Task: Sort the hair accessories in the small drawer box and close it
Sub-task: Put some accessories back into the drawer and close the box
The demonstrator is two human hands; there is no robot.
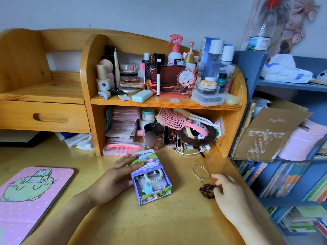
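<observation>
Midway through the sort: my left hand [122, 171] lies flat and unclenched on the sleeve of the small drawer box [149, 175], holding it down on the wooden desk [159, 223] without gripping it. The drawer [154, 189] stands pulled out toward me, plainly not yet shut. Inside it I can make out a pale spiral hair tie [153, 178] at the far end, a blue star clip [147, 189] nearer me, and something small and dark at the left that I cannot identify.

To the right of the box, two pieces lie out on the desk: a thin silver bracelet [200, 172] farther off and a dark red beaded band [207, 190] nearer. My right hand [228, 193] hovers at the beaded band, fingers loosely curled and touching or just over it; it has not closed on anything that I can see.

By my reckoning, some items are already stowed, these two remain to be dealt with, and pushing the drawer closed comes last.
</observation>
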